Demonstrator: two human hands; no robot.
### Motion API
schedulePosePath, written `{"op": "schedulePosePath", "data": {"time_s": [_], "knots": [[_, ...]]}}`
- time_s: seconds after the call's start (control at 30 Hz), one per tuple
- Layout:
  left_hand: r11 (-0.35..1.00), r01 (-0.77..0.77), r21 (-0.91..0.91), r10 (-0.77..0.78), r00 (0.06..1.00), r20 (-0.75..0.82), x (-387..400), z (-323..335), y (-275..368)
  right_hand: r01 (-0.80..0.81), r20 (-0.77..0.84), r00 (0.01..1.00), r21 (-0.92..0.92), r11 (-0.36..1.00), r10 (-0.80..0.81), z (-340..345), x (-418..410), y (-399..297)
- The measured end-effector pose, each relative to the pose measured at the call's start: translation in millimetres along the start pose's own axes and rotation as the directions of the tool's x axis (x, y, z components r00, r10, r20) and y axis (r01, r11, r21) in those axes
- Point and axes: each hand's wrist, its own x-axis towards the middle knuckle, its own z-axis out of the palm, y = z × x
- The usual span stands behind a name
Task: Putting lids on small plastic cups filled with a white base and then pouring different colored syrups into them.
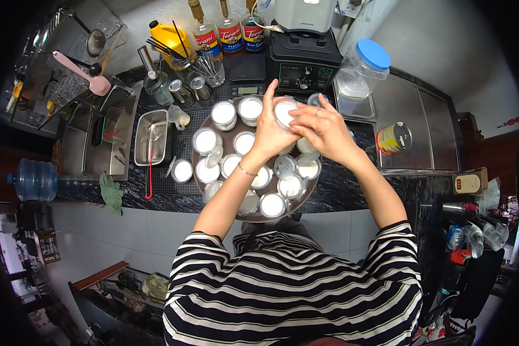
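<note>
My left hand (271, 132) holds a small clear plastic cup (284, 113) with white contents, raised over the far part of a round brown tray (306, 197). The fingers of my right hand (322, 129) press on the near right side of that cup's top; whether its lid is fully closed cannot be seen. Below, several similar cups of white contents stand on the tray. Some have their hinged lids tipped up, such as the cup (273, 205) at the near edge. My forearms hide part of the tray. Another open cup (182, 171) stands left of it.
A steel container (152, 129) with a red-handled utensil (150, 177) is left of the tray. Behind stand a digital scale (247, 69), a blender base (305, 65) and Torani bottles (230, 34). A tin can (394, 138) sits right; a sink (106, 160) lies left.
</note>
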Motion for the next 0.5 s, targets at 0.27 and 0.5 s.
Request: {"op": "schedulePosePath", "data": {"time_s": [0.27,0.5], "knots": [[0.999,-0.026,-0.028,0.025,0.999,-0.049,-10,1,12,0.162,-0.144,0.969,-0.246,0.956,-0.201,17,-6,-14],[0.994,-0.023,-0.107,0.030,0.998,0.059,-29,4,17,-0.098,-0.357,0.927,0.079,0.992,0.120,-28,15,-13]]}}
